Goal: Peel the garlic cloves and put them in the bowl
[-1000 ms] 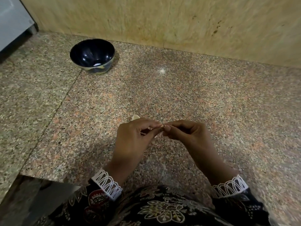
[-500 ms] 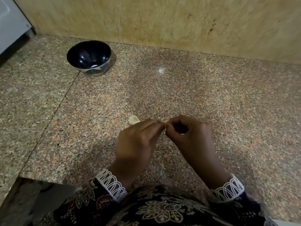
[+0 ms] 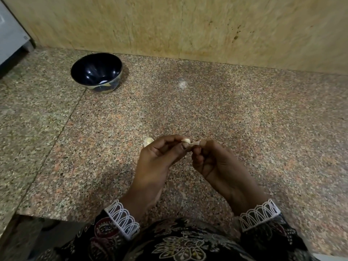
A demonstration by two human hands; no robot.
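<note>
My left hand [image 3: 158, 161] pinches a pale garlic clove [image 3: 186, 141] between thumb and fingertips above the granite counter. My right hand [image 3: 212, 162] pinches a thin strip of garlic skin [image 3: 195, 143] that still joins the clove. A second pale clove [image 3: 148, 141] lies on the counter just behind my left hand, partly hidden by it. The dark bowl [image 3: 113, 62] stands far back on the left, with something pale at its bottom.
The speckled granite counter [image 3: 244, 119] runs back to a tan stone wall [image 3: 188, 25]. Its front edge drops off at the lower left [image 3: 37, 217]. A grey appliance [image 3: 9, 34] stands at the far left.
My hands have drawn slightly apart, and the clove and a strip of skin now show between my fingertips. The view has shifted a little; the bowl has stayed put.
</note>
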